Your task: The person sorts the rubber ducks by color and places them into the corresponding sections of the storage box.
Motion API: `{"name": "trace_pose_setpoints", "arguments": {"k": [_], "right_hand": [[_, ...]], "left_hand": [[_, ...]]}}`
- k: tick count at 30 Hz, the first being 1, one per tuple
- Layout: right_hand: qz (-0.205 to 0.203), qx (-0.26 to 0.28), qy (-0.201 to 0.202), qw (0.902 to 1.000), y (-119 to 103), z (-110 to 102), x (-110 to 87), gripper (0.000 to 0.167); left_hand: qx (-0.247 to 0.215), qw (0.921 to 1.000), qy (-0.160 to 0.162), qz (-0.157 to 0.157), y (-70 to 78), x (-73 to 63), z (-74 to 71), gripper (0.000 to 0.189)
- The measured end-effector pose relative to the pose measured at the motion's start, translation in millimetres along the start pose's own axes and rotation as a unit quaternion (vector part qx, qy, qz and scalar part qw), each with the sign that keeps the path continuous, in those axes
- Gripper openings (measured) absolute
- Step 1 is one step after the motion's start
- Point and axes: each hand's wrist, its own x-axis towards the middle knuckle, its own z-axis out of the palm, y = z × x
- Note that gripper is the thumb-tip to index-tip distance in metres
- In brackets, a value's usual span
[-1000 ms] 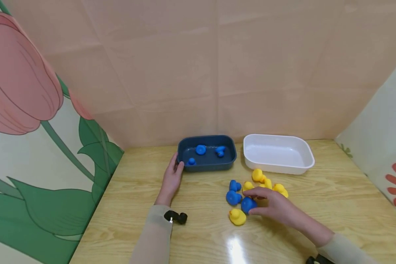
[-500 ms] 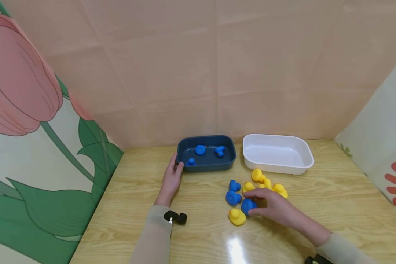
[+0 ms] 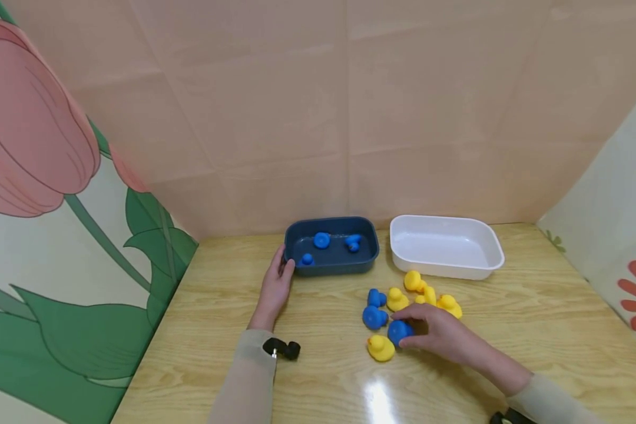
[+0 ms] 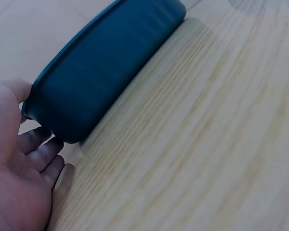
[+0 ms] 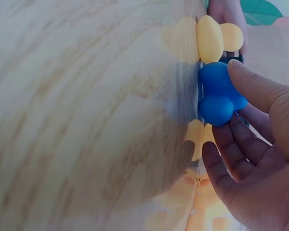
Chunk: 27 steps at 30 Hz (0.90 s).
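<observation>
My left hand (image 3: 275, 291) holds the near left corner of a dark blue plastic tub (image 3: 333, 270). In the left wrist view its thumb lies at the tub's rim (image 4: 62, 62), with the other fingers around the corner. Three blue ducks lie inside, one of them a toy duck (image 3: 321, 240) turned bottom up. On the table, my right hand (image 3: 442, 333) pinches a blue rubber duck (image 5: 216, 79) between thumb and fingers; it lies on its side. Beside it are two more blue ducks (image 3: 374, 318) and a yellow duck (image 3: 381, 348).
A white tub (image 3: 440, 271) stands right of the dark one, against the pink-beige backdrop (image 3: 350, 118). Several yellow ducks (image 3: 414, 281) cluster before it, just beyond my right hand. Patterned panels border the wooden table (image 3: 318, 365) left and right.
My right fingers have closed in slightly on the blue duck, drawing away from the yellow duck behind, which shows more fully now. My left hand and the dark tub stay put.
</observation>
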Motion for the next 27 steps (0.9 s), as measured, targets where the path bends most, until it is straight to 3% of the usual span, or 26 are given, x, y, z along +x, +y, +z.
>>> {"name": "trace_pose_setpoints", "arguments": {"k": [8, 14, 27], "right_hand": [[0.015, 0.012, 0.032, 0.9993, -3, -7, 0.6, 0.046], [0.018, -0.007, 0.071, 0.9973, -9, -16, 5.8, 0.047], [-0.033, -0.007, 0.164, 0.9859, -20, -31, 18.7, 0.044]], "left_hand": [[-0.003, 0.9999, -0.003, 0.010, 0.8, -0.4, 0.3, 0.064], [-0.003, 1.0000, -0.002, 0.007, 0.2, 0.1, -0.1, 0.066], [-0.005, 1.0000, 0.001, 0.004, -1.1, 1.1, 0.4, 0.061]]}}
